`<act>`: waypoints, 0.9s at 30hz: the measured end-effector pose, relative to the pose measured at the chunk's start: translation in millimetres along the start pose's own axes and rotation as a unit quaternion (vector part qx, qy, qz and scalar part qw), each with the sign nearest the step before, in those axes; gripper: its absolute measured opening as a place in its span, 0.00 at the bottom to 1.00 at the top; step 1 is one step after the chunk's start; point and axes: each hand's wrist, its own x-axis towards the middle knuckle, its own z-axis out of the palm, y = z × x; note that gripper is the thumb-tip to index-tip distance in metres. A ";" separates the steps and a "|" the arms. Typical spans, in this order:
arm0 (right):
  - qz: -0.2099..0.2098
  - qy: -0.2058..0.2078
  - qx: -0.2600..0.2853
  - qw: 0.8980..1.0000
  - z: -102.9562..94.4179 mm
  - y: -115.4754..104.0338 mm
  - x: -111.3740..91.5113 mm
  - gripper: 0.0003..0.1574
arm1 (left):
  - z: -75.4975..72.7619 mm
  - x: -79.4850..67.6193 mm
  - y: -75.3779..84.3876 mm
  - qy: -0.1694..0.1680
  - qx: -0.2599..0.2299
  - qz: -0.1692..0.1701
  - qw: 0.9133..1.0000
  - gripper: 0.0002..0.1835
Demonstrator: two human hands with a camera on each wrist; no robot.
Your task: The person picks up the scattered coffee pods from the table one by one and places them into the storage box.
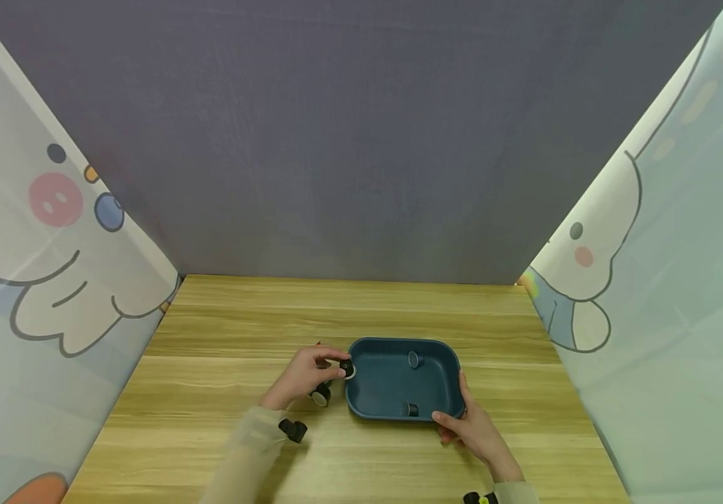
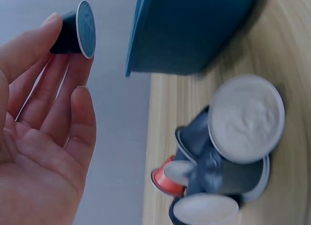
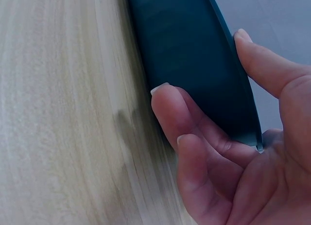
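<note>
A black coffee capsule with a pale rim is pinched between the thumb and fingers of my left hand. It is held at the left rim of a dark blue tray. Two dark capsules lie on their sides inside the tray: one capsule towards the back, the other capsule by the front wall. My right hand grips the tray's front right corner, thumb on the rim and fingers against the outside wall, as the right wrist view shows.
Below the left hand, several more capsules lie heaped on the wooden table, among them a red capsule. A grey wall stands behind the table, with cartoon-printed panels at both sides.
</note>
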 end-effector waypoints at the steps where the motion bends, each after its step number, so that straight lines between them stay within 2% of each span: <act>1: 0.000 0.001 -0.001 1.000 -0.1 0.0 0.0 0.69 | 1.4 1.2 2.4 -0.003 0.004 -0.002 1.000 0.15; 4: 0.000 0.003 -0.003 1.000 -0.3 0.1 -0.2 0.69 | 5.2 5.5 8.2 -0.008 0.014 0.005 1.000 0.15; 8: 0.002 0.002 0.000 1.000 -0.1 0.5 0.1 0.69 | 10.3 12.5 10.9 -0.017 0.003 0.017 1.000 0.15; 17: 0.000 0.000 -0.001 1.000 -0.2 1.7 0.1 0.69 | 19.6 24.2 21.2 -0.033 0.019 0.015 0.999 0.17; 27: -0.002 -0.002 0.001 1.000 0.3 1.5 -0.1 0.69 | 30.2 41.5 35.0 -0.055 0.009 0.020 0.998 0.16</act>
